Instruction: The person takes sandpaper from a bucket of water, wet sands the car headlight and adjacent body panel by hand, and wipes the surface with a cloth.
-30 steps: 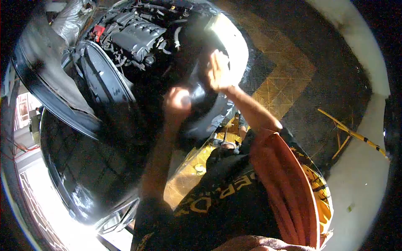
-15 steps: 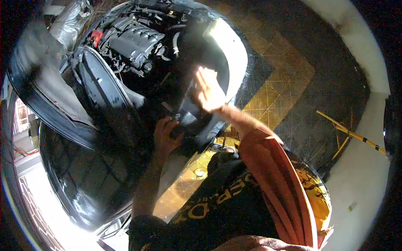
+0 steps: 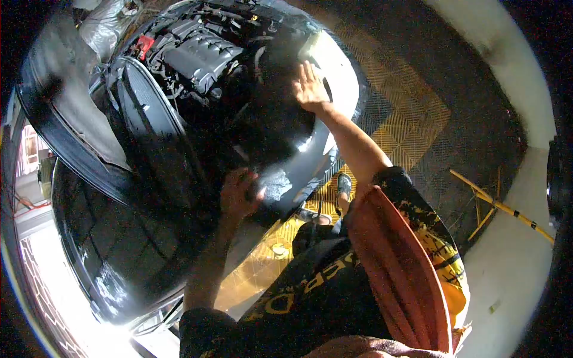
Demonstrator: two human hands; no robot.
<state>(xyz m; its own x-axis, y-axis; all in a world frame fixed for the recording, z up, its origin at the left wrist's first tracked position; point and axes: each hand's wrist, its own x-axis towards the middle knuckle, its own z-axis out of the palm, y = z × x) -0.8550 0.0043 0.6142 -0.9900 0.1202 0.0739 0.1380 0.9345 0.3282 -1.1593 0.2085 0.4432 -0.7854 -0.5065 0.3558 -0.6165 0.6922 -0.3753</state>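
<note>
The dark front panel point(image 3: 286, 161) of a black car curves below the open engine bay. My right hand point(image 3: 310, 88) is stretched out flat over the brightly lit far part of this panel. Its fingers are straight and slightly apart; whether the palm touches the surface is unclear. In shadow at the panel's near side, my left hand point(image 3: 239, 194) has bent fingers closed around something dark that I cannot make out. A pale, wet-looking patch point(image 3: 276, 185) shows on the panel just right of it.
The engine point(image 3: 203, 56) lies exposed, with a red part point(image 3: 143, 45) beside it. The raised hood point(image 3: 74, 125) stands at left. Yellow and dark floor tiles point(image 3: 412, 131) run along the right. A yellow-and-black stand point(image 3: 501, 203) is near the white wall. A reddish towel point(image 3: 397, 256) hangs over my shoulder.
My right hand has moved up and away along the panel, and its arm is straighter. The left hand stays nearly in place. A pale patch now shows beside it.
</note>
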